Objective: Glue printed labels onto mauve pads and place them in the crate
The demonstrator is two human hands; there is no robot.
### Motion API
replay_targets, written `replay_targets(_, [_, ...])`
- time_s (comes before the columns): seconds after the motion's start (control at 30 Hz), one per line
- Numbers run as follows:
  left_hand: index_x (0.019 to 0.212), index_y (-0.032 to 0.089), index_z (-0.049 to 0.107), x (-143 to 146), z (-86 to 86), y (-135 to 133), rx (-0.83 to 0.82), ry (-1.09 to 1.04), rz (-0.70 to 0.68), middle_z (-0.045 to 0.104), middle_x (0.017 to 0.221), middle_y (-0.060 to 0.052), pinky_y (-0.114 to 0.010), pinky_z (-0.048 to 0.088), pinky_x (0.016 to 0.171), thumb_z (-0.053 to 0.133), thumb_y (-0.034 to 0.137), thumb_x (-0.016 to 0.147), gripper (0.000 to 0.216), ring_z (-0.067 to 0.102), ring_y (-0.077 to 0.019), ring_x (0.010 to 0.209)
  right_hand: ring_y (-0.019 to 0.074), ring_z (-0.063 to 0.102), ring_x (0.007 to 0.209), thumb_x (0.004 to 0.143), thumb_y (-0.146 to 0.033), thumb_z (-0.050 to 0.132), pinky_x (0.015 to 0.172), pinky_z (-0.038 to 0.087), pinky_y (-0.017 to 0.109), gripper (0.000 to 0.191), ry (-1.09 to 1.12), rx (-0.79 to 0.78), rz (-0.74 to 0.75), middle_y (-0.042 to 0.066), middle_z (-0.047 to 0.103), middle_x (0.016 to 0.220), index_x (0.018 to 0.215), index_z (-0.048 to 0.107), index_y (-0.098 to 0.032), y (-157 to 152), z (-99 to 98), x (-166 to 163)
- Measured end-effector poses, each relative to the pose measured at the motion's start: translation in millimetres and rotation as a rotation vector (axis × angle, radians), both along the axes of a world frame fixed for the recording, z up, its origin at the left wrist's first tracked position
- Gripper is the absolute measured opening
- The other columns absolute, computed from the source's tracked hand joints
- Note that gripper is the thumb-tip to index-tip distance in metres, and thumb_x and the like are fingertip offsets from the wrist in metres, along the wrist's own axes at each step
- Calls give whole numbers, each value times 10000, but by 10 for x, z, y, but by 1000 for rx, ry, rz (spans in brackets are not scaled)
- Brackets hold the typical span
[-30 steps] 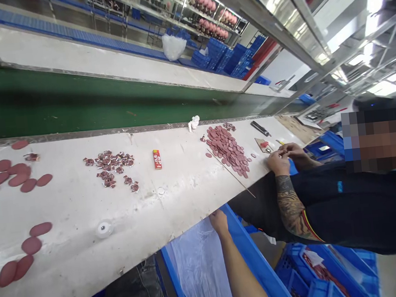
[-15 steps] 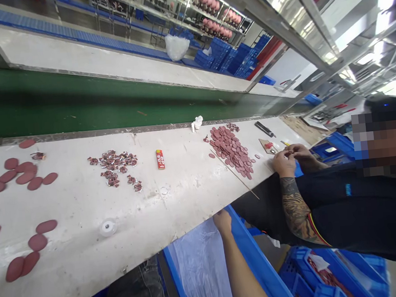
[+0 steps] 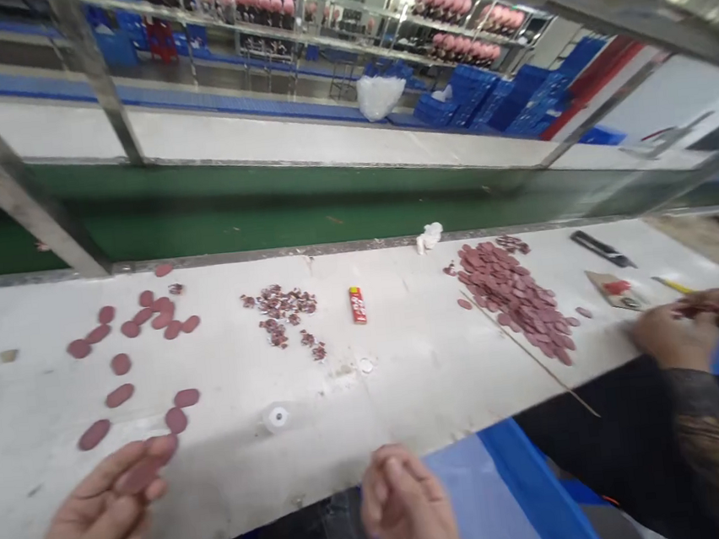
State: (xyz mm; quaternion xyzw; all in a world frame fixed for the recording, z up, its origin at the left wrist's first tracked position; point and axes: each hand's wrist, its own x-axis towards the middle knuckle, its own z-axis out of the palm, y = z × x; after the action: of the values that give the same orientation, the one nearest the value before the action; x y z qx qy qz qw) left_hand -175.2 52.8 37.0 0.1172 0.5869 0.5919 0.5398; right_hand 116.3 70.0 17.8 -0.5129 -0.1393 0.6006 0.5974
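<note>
My left hand (image 3: 95,524) is at the bottom left, over the white table's (image 3: 407,366) near edge. Its fingers pinch a flat maroon oval disc (image 3: 138,474). More maroon discs (image 3: 142,323) lie scattered on the table just beyond it. My right hand (image 3: 408,506) hovers at the table's front edge near the middle, fingers curled in, nothing visible in them. A small white tape roll (image 3: 277,416) lies on the table between my hands. The picture is smeared by motion.
Small dark-red pieces (image 3: 280,307), a red box (image 3: 356,304), a big disc heap (image 3: 518,296) and a thin stick (image 3: 533,354) lie further right. A co-worker's hands (image 3: 683,327) work at the far right. A green conveyor (image 3: 265,215) runs behind; a blue lined bin (image 3: 515,500) sits below.
The view has swung left and down. My left hand has come into sight holding a disc, and my right hand has risen from the blue bin to the table's edge.
</note>
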Motion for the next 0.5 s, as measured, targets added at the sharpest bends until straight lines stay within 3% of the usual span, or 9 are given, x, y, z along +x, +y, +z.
replay_targets(0.1, [981, 302, 799, 144, 82, 19, 57, -14, -41, 834, 1008, -43, -133, 501, 447, 969, 292, 549, 464, 726, -154, 643, 63, 418, 331, 653, -607, 871, 265, 304, 170, 568, 477, -165, 434, -34, 552, 511, 862, 761, -91, 43, -10, -606])
replay_targets(0.17, [1049, 309, 779, 212, 122, 18, 92, 11, -80, 831, 1032, -54, -170, 551, 503, 945, 243, 602, 482, 755, -189, 705, 30, 443, 392, 688, -679, 812, 283, 298, 117, 729, 712, -239, 563, -21, 579, 621, 1012, 742, -29, 168, -44, -797])
replay_targets(0.23, [1122, 314, 748, 234, 138, 4, 121, 26, -116, 826, 1060, -56, -184, 579, 583, 921, 216, 649, 513, 770, -202, 798, -21, 440, 451, 765, -668, 759, 325, 278, 36, 771, 868, -264, 576, -53, 552, 700, 1148, 678, -4, 319, -71, -871])
replay_targets(0.3, [1180, 298, 717, 226, 128, -15, 138, 46, -162, 819, 1093, -73, -200, 593, 687, 911, 235, 675, 545, 769, -212, 905, -56, 418, 463, 851, -575, 737, 373, 259, -18, 634, 957, -245, 536, -106, 485, 672, 1159, 655, -28, 445, -68, -891])
replay_targets(0.4, [1222, 279, 692, 225, 62, -25, 120, 119, -239, 802, 1153, -85, -232, 591, 812, 881, 276, 720, 536, 750, -225, 1016, -42, 362, 414, 901, -440, 751, 353, 242, 13, 389, 995, -195, 514, -135, 414, 585, 1022, 692, -75, 512, 18, -908])
replay_targets(0.5, [1269, 292, 679, 298, -50, -8, 141, 243, -333, 777, 1221, -81, -284, 574, 921, 796, 262, 810, 474, 739, -241, 1067, -13, 265, 363, 874, -496, 759, 291, 213, 83, 408, 938, -119, 540, -115, 451, 555, 987, 739, -104, 445, 144, -950])
